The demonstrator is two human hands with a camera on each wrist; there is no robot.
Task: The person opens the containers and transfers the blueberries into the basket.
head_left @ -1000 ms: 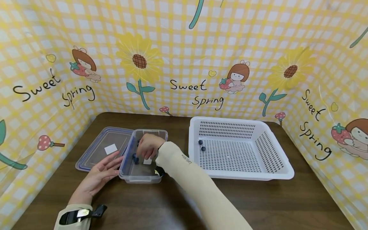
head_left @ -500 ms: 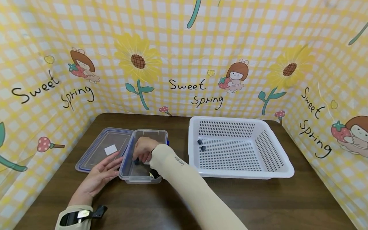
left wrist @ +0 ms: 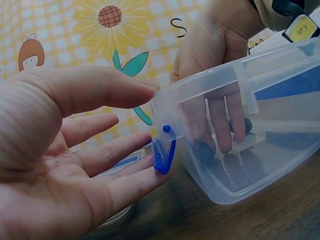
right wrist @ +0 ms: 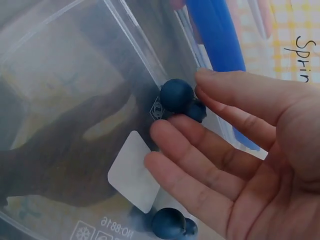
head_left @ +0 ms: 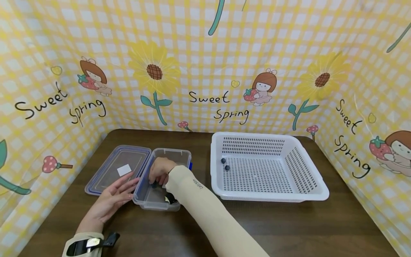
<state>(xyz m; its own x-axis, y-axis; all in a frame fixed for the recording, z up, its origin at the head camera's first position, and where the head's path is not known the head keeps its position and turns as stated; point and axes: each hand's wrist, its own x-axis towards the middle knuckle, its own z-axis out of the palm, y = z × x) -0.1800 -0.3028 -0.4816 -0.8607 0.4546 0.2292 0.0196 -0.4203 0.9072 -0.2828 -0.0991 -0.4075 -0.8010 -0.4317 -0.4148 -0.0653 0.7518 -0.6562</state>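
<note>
at the bench's [head_left: 289, 228] left, the right hand [head_left: 161, 169] touches blueberries [right wrist: 176, 96] inside the clear box [head_left: 157, 206]; i can't tell if its grip holds any. the left hand [head_left: 110, 200], grip wide, touches the box's left side.

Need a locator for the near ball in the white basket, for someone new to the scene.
On the brown table, head view, find the white perforated basket right of the clear box. Inside, near the left end, the near ball is dark and round, closer to the camera and slightly right of the far ball.
</note>
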